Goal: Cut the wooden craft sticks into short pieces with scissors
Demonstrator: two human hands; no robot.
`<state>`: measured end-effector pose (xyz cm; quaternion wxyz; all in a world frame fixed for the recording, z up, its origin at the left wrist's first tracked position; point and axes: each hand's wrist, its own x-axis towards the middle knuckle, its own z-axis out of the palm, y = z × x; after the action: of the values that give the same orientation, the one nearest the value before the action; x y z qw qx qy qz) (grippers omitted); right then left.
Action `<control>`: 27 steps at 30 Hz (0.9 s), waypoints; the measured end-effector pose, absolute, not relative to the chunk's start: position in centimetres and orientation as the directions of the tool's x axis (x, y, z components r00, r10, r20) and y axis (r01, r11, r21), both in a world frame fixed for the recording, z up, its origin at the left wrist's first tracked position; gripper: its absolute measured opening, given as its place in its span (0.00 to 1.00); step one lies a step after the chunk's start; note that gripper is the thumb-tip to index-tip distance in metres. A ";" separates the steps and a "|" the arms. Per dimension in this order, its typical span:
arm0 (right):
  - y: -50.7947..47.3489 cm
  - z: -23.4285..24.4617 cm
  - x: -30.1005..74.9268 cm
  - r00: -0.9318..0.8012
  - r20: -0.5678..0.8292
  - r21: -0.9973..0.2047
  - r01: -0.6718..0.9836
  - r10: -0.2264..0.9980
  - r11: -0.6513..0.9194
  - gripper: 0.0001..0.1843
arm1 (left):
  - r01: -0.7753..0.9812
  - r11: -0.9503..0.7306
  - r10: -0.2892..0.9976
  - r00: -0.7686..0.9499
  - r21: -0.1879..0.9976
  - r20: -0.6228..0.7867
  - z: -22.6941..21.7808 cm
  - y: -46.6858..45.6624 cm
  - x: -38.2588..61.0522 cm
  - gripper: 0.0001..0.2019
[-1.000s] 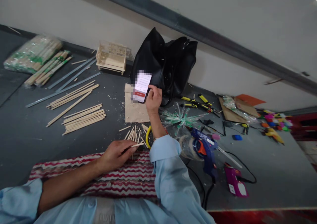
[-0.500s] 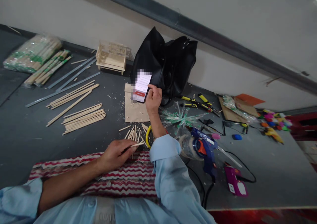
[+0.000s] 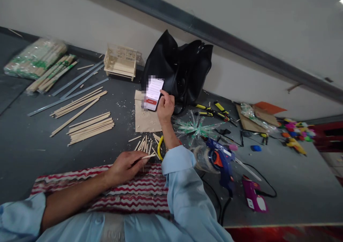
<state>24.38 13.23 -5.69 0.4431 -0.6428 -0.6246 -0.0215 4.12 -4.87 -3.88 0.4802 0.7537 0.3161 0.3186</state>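
Observation:
My right hand reaches forward to a phone that leans against a black bag. Its thumb touches the phone's right edge and the other fingers are curled. My left hand rests on a red and white striped cloth, pinching a short wooden stick between its fingers. Several short cut sticks lie on the dark floor just beyond it. A cardboard piece lies under the phone.
Long wooden sticks and grey strips lie at the left, with packed bundles behind. A small wooden bench model stands by the wall. A blue glue gun, pliers and coloured bits lie at the right.
My right thumb has shifted slightly up along the phone's edge. My left hand has stayed still.

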 end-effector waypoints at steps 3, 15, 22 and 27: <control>13.3 -5.8 24.4 0.220 0.582 -0.541 0.824 0.783 0.170 0.20 | 0.176 -0.352 0.787 0.587 0.919 0.190 -3.9 -4.9 4.2 0.13; 13.3 -5.7 24.4 0.224 0.570 -0.542 0.826 0.791 0.157 0.21 | 0.188 -0.360 0.785 0.590 0.914 0.188 -4.0 -4.9 4.2 0.14; 13.4 -5.8 24.4 0.217 0.574 -0.538 0.827 0.790 0.163 0.21 | 0.182 -0.338 0.788 0.591 0.923 0.172 -3.9 -4.9 4.2 0.15; 13.4 -5.8 24.4 0.215 0.579 -0.535 0.828 0.786 0.168 0.21 | 0.167 -0.370 0.785 0.582 0.914 0.211 -3.8 -4.8 4.2 0.13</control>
<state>24.45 13.40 -5.84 0.4382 -0.6446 -0.6260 -0.0236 4.21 -4.79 -3.82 0.4652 0.7581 0.3141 0.3319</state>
